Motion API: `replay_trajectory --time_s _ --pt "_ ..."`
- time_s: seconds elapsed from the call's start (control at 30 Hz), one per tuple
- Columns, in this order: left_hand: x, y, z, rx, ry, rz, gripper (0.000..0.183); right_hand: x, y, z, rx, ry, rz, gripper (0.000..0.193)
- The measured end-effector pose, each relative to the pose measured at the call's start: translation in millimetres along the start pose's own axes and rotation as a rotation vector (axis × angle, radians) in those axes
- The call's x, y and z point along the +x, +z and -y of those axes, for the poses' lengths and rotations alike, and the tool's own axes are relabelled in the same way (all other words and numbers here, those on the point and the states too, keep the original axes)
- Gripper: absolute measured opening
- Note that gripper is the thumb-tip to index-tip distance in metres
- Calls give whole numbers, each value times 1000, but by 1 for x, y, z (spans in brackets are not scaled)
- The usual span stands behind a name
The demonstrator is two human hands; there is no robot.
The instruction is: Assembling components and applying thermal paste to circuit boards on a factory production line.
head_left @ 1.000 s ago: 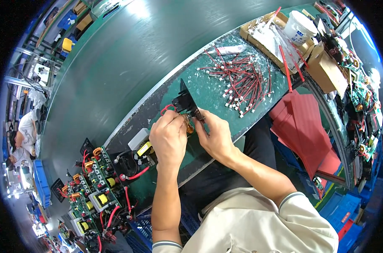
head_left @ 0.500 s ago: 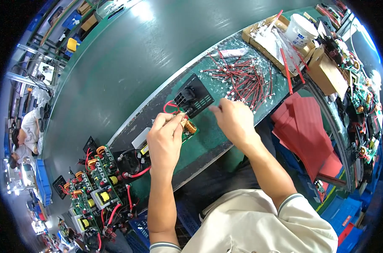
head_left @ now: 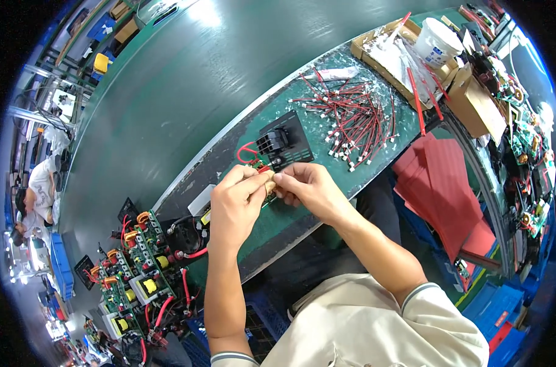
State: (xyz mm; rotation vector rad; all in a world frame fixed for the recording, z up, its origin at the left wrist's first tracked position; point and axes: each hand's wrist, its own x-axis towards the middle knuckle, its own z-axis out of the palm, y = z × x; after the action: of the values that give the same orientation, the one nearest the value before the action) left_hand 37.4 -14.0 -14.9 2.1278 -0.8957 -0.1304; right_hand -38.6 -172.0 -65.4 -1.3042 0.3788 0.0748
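Note:
My left hand [head_left: 234, 205] and my right hand [head_left: 315, 191] meet over a green circuit board, which they largely cover. Thumb and fingers of the left are pinched together at the board's far end. The right hand's fingers are closed too, tips against the left's; what lies between them is hidden. Just beyond the fingertips, a black vented panel [head_left: 297, 136] with a black socket block [head_left: 272, 142] stands tilted above the bench. A red wire loop [head_left: 246, 151] sticks out beside it. At the board's near end shows a pale metal plate [head_left: 203, 200].
Several boards with coils and red cables [head_left: 137, 263] crowd the left. Red-black wires with white connectors [head_left: 357, 119] lie in a pile at the far right of the bench [head_left: 266, 235]. Beyond are a cardboard tray [head_left: 366, 54] and white bucket [head_left: 437, 43]; red sheets [head_left: 440, 196] lie right.
My right hand has come left and nearer from beside the panel to meet my left hand. The panel has turned, showing more of the socket block. My left hand has shifted slightly left.

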Motion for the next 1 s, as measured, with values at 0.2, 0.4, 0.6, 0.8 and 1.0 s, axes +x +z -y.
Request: replay_trajectory --time_s 0.2,0.4,0.6,0.8,1.0 --pt "9 7 10 181 122 -139 19 -1 -16 -3 -732 -381 -444 32" --pt "14 16 17 225 31 -220 16 30 3 -4 -48 -278 -208 29" --pt "16 19 19 259 47 -188 18 36 3 -19 -306 -563 -268 25" --pt "15 18 21 262 48 -181 18 28 5 -6 -325 -410 -220 26" --pt "18 17 14 365 100 -164 19 26 4 -9 -382 -511 -259 28"
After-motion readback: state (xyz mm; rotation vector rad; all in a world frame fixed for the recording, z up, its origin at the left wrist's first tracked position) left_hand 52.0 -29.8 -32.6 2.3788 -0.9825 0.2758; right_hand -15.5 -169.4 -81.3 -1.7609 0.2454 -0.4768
